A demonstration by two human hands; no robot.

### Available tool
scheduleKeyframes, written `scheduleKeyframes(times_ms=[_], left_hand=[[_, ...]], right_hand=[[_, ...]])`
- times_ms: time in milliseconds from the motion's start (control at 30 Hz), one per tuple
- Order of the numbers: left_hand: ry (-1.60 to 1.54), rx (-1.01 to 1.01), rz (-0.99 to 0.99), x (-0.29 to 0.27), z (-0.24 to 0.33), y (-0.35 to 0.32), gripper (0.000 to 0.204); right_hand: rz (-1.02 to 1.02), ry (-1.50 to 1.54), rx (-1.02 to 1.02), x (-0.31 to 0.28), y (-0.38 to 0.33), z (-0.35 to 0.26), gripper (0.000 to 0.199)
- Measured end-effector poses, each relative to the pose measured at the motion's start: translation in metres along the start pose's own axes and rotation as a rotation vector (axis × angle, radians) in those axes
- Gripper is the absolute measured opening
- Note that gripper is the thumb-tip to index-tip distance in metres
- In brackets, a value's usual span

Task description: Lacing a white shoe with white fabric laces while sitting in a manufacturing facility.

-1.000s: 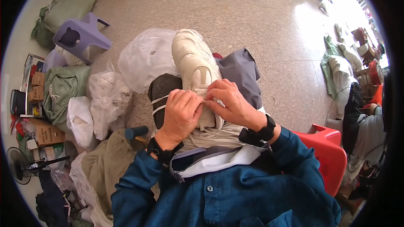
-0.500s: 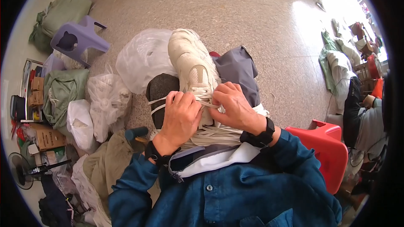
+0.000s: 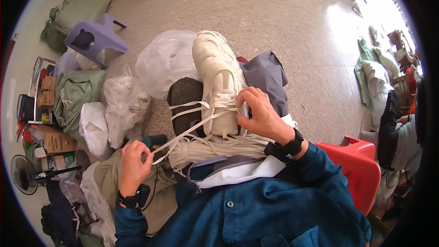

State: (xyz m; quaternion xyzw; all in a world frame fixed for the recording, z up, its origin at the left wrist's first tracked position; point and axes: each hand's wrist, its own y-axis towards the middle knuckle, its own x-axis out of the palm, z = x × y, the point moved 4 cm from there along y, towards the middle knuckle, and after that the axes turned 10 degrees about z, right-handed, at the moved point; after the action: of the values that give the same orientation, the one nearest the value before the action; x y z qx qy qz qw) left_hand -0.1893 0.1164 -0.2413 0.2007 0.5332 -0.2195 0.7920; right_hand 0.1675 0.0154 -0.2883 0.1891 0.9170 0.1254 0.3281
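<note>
The shoe [image 3: 218,82] lies on the lap, toe far, long axis running near to far. The right hand [image 3: 260,116] steadies its right side at the eyelets. The left hand [image 3: 132,162], near-left, pinches the lace [image 3: 183,135], drawn taut from the shoe toward it.

We record an off-white lace-up sports shoe [image 3: 218,80] with a mesh panel of the same pale tone. The flat shoelace [image 3: 183,135] and the bundle of flat laces [image 3: 215,147] beneath it are cream. We note a dark brown shoe sole [image 3: 185,100] beside it and a slate-grey cloth [image 3: 265,75] under it. The sleeves and buttoned shirt [image 3: 256,210] are deep teal; both wristbands [image 3: 286,146] are black. We find a lilac plastic stool [image 3: 93,39], a red plastic stool [image 3: 354,167], translucent white plastic bags [image 3: 164,59], olive-green sacks [image 3: 75,93] and a speckled beige floor [image 3: 283,23].
</note>
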Motion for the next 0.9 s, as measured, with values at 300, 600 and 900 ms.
scheduleKeyframes(times_ms=[300, 600, 900], left_hand=[[-0.323, 0.099, -0.175, 0.029, 0.066, 0.031, 0.018], [-0.434, 0.083, 0.055, 0.087, 0.113, 0.078, 0.028], [-0.424, 0.057, 0.021, 0.087, 0.113, 0.072, 0.033]], right_hand=[[-0.070, 0.053, 0.037, 0.002, 0.002, 0.007, 0.020], [-0.022, -0.250, -0.271, 0.004, 0.007, -0.001, 0.017], [-0.141, 0.140, 0.004, 0.007, 0.012, 0.009, 0.008]])
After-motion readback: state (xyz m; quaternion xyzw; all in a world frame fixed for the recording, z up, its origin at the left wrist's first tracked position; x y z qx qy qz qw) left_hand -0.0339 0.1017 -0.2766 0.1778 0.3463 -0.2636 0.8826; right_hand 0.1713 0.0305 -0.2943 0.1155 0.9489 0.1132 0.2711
